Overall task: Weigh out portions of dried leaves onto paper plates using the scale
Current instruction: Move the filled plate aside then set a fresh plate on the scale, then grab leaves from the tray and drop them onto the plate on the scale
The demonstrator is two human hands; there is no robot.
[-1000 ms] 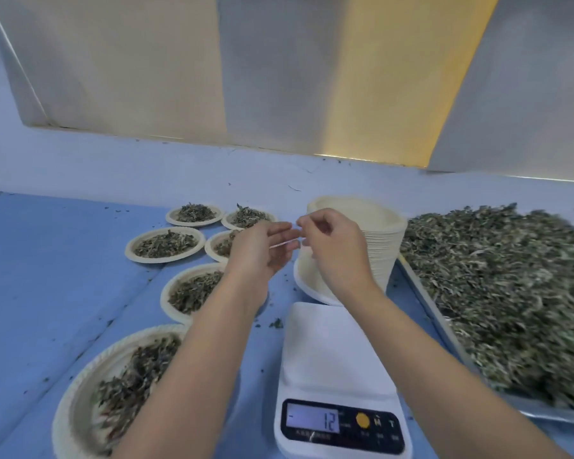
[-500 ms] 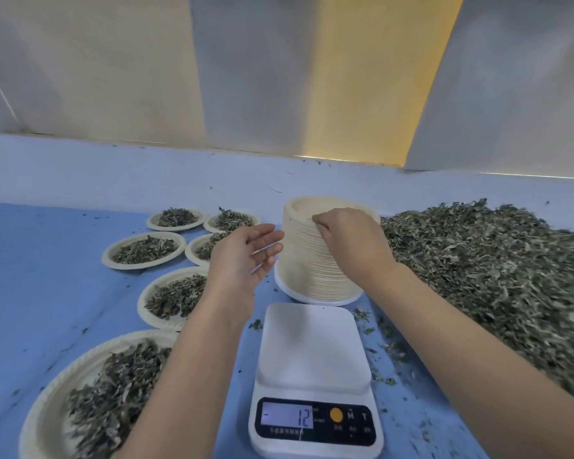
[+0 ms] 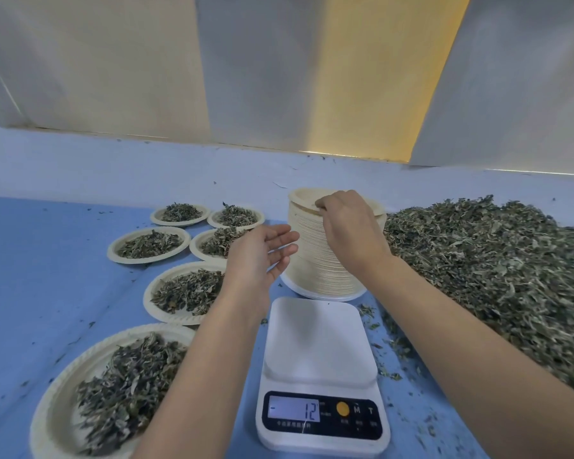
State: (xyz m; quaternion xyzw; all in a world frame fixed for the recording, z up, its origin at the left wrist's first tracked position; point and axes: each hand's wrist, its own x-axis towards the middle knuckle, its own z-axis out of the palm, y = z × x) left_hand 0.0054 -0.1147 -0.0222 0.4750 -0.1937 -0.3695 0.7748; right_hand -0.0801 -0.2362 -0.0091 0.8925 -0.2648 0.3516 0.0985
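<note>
Knuckles hide the right hand's [image 3: 348, 226] grip, seemingly pinching the plate stack's [image 3: 312, 260] rim; left hand [image 3: 259, 256] hovers open.

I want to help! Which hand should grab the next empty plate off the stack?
The right hand: its fingers pinch the rim of the top plate on the stack of paper plates. The left hand is open beside it, holding nothing.
</note>
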